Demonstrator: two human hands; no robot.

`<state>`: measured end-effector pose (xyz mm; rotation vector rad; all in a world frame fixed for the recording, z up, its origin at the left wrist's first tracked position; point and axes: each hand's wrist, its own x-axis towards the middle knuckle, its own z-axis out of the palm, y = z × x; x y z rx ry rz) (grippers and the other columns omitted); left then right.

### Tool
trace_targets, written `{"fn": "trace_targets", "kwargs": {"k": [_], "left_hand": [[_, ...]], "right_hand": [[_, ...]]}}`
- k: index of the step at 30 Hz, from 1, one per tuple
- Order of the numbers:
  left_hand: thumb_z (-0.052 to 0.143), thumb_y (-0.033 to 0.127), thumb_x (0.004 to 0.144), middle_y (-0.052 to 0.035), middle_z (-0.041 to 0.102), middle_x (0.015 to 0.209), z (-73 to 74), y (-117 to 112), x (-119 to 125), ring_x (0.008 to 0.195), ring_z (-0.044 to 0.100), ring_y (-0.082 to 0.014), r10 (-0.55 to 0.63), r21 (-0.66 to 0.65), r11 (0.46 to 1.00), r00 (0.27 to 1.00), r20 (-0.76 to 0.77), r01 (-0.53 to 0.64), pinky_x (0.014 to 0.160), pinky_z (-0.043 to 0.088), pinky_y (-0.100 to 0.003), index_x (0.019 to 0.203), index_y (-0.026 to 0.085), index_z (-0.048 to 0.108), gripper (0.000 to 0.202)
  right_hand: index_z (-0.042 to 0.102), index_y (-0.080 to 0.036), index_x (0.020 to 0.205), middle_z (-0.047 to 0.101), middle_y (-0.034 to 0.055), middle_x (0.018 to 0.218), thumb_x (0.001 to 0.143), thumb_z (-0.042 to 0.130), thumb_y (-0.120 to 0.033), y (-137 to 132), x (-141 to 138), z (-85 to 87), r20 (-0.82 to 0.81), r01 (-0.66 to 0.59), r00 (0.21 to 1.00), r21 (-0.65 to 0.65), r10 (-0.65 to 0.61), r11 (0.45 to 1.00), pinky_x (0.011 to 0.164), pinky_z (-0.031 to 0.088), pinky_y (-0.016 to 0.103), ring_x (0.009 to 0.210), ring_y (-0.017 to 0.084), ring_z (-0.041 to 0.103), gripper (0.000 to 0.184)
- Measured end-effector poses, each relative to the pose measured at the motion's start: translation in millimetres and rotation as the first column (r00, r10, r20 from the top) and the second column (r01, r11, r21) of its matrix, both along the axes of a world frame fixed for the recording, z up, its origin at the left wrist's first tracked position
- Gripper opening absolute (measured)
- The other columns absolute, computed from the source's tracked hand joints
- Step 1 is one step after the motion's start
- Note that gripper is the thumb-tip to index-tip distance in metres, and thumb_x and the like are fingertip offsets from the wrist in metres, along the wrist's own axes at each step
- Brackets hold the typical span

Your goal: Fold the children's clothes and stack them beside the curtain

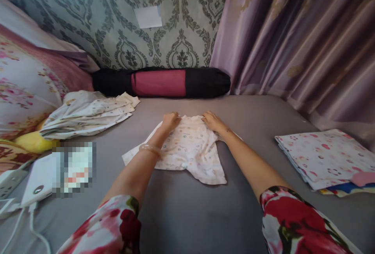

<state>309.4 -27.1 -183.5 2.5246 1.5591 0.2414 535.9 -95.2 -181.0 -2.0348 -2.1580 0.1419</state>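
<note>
A small white baby shirt (187, 144) with a fine print lies spread on the grey sheet in front of me, its lower edge uneven and a little creased. At its far left corner, beside the neckline, my left hand (171, 119) has its fingers curled on the cloth. My right hand (212, 121) grips the far right corner in the same way, fingers bent over the edge. The fingertips of both hands are partly hidden. One sleeve sticks out past my left forearm, and a bit of cloth shows beyond the right wrist.
Left lie a crumpled printed garment (90, 113), a yellow plush item (35, 141), a white power bank (41, 178) with cables and a power strip (13, 180). A black and red roll (158, 83) lies along the wall. Folded printed cloths (322, 156) sit right, near purple curtains (263, 35).
</note>
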Motion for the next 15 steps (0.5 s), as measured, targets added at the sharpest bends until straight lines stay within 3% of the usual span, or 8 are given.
{"fn": "trace_targets", "kwargs": {"k": [6, 15], "left_hand": [[0.03, 0.029, 0.097, -0.0171, 0.059, 0.11, -5.4, 2.3, 2.3, 0.107, 0.05, -0.0305, 0.04, 0.271, 0.961, 0.998, 0.045, -0.051, 0.087, 0.033, -0.041, 0.109, 0.015, 0.058, 0.034], [0.032, 0.019, 0.096, -0.016, 0.058, 0.106, -11.9, 26.7, 7.3, 0.1, 0.05, -0.028, -0.002, 0.409, 0.908, 0.976, -0.219, 0.094, 0.085, 0.034, -0.04, 0.105, 0.014, 0.057, 0.027]], "right_hand": [[0.058, -0.015, 0.108, 0.057, 0.0141, 0.112, 0.101, 0.033, -0.027, 8.5, -9.0, -6.3, 0.141, -0.032, 0.99, 0.213, 0.002, 0.977, 0.087, 0.036, 0.032, 0.105, 0.024, 0.05, 0.029], [0.059, -0.013, 0.106, 0.056, 0.0137, 0.109, 0.1, 0.034, -0.021, 36.6, -3.1, -5.3, 0.283, -0.137, 0.956, 0.197, 0.078, 0.971, 0.084, 0.036, 0.032, 0.101, 0.024, 0.049, 0.027]]}}
